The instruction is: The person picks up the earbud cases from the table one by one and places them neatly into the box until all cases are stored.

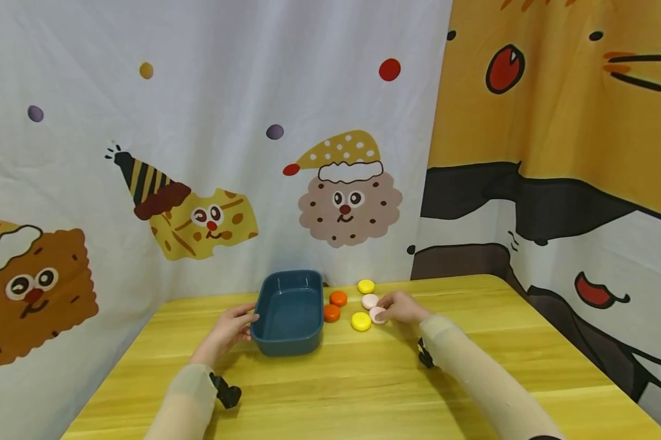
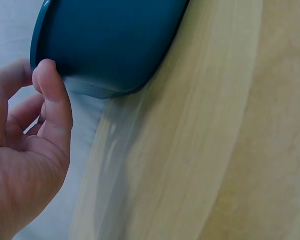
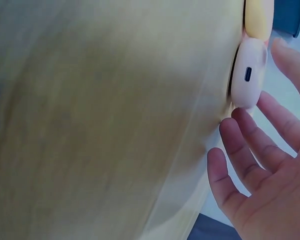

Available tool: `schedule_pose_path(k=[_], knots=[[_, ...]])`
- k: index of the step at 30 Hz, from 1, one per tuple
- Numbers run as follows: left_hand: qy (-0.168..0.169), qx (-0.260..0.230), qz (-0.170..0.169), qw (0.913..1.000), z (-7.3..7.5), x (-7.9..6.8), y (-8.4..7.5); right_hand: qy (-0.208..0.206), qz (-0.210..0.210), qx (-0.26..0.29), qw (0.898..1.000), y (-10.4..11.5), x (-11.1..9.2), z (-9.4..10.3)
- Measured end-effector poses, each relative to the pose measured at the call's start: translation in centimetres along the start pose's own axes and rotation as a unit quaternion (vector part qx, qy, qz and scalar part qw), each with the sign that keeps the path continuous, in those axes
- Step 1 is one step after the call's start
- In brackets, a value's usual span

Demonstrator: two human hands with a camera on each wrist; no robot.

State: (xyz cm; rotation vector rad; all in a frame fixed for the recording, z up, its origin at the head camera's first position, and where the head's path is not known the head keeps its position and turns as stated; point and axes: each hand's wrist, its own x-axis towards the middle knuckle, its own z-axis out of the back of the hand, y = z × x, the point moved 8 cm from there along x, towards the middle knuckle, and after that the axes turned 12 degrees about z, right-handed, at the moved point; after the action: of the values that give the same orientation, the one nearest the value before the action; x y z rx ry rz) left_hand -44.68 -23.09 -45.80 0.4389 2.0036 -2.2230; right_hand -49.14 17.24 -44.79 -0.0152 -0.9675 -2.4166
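A deep blue rectangular bin [image 1: 288,348] stands on the table towards the back. My left hand [image 1: 228,330] is at its left side, where thumb and finger pinch the rim in the left wrist view. My right hand [image 1: 403,307] reaches over a small round pink device [image 1: 378,315] that has a dark slot in its side. In the right wrist view the spread, slightly bent fingers [image 3: 249,150] come right up to the edge of that device. A second pink device [image 1: 370,301] lies just behind it.
Between bin and right hand lie two orange round pieces [image 1: 332,313] and two yellow ones, the nearer yellow piece [image 1: 361,321] beside the pink device. A patterned curtain [image 1: 209,122] hangs behind the wooden table [image 1: 330,397].
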Motion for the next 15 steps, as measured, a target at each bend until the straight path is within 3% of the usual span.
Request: schedule_pose_path(k=[9, 15], knots=[[-0.025, 0.01, -0.004, 0.9996, 0.5, -0.1, -0.1, 0.006, 0.073, -0.001, 0.997, 1.3, 0.3, -0.5], [-0.032, 0.004, -0.001, 0.9995, 0.5, 0.1, 0.0, -0.001, 0.01, -0.027, 1.0, 0.7, 0.6, -1.1]])
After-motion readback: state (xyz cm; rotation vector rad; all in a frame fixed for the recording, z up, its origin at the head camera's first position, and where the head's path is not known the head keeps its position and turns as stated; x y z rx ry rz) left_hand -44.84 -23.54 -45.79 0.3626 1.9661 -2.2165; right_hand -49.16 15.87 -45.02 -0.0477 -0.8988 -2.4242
